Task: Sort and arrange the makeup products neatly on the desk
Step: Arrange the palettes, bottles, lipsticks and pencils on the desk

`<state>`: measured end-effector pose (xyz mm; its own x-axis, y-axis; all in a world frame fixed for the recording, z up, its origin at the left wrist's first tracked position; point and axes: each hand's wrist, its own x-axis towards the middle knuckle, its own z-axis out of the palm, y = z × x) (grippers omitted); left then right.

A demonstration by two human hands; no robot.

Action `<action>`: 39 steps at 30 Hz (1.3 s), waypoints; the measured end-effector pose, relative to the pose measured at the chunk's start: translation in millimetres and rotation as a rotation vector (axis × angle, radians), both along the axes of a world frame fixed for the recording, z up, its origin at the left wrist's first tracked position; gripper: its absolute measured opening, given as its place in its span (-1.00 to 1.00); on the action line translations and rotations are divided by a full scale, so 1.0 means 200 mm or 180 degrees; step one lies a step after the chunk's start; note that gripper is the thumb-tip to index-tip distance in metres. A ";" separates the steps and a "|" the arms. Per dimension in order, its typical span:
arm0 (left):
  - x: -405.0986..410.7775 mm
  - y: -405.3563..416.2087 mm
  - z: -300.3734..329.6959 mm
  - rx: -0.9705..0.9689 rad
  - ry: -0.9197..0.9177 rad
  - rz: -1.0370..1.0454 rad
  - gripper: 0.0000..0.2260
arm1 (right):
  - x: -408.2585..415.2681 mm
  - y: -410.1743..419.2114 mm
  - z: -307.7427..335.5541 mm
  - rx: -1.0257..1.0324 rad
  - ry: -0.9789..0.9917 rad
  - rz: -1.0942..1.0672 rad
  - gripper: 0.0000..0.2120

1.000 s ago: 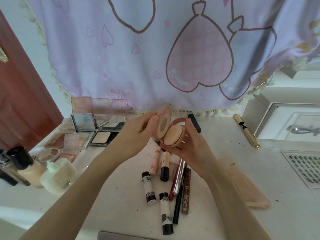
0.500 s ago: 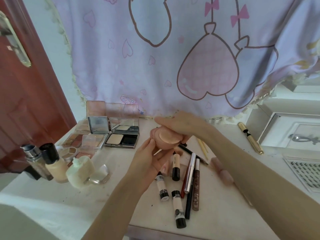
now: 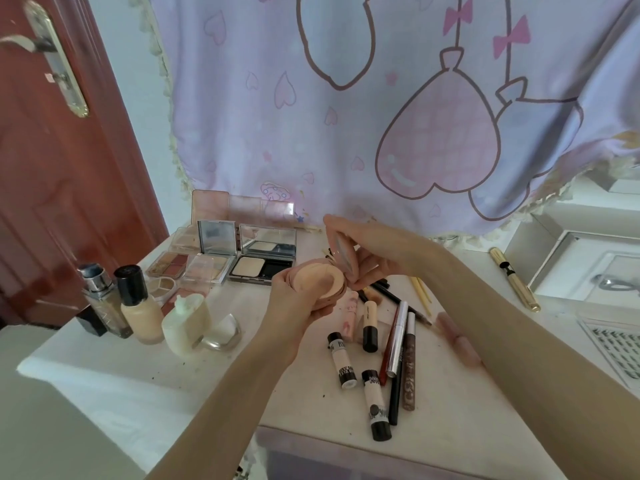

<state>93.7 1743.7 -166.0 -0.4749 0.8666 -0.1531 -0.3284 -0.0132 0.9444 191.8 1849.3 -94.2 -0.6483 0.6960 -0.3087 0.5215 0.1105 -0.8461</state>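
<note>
Both forearms reach in over the bench. Left hand palm-up, grip cupped round the round pink compact base, above tubes and pencils. Right hand arched over, fingers pinching its hinged lid. Open palettes behind left.

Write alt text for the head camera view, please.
Two bare hands hold an open round peach powder compact above a white desk: left hand cups its base, right hand holds its hinged lid. Tubes and pencils lie below; palettes and bottles sit left.
</note>
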 end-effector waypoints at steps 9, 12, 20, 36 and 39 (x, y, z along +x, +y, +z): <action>-0.02 0.00 -0.04 -0.0021 0.0116 0.0445 -0.85 | -0.02 0.01 -0.02 -0.0563 0.0171 -0.0294 -0.50; -0.05 0.01 -0.05 -0.0098 0.0131 0.0561 -0.73 | -0.02 -0.01 -0.03 -0.0461 0.0270 -0.0215 -0.44; -0.10 -0.01 -0.07 -0.0292 0.0180 0.0625 -0.70 | -0.04 0.01 -0.08 -0.0718 0.0474 -0.0250 -0.63; -0.12 -0.29 -0.21 -0.0811 0.3356 0.0052 -0.74 | -0.44 0.05 -0.12 0.0349 0.0328 -0.0099 -0.75; -0.14 -0.30 -0.26 -0.0603 0.4089 -0.0374 -0.68 | -0.53 0.04 -0.13 0.0367 0.0287 0.0030 -0.75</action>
